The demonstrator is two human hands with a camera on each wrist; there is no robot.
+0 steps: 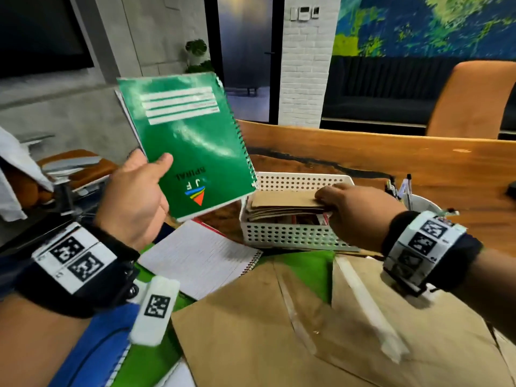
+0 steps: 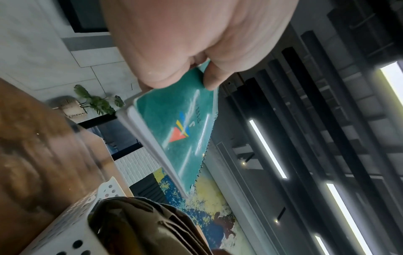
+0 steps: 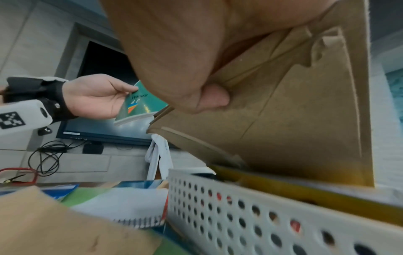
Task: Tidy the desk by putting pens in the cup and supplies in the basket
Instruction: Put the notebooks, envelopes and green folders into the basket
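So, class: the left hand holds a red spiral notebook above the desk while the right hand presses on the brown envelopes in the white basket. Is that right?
Not quite: the spiral notebook in the left hand is green, not red, as the head view shows. The rest stands: the right hand presses on the brown envelopes in the white basket.

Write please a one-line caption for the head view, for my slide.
Left hand holds a green spiral notebook up while right hand grips brown envelopes in the white basket.
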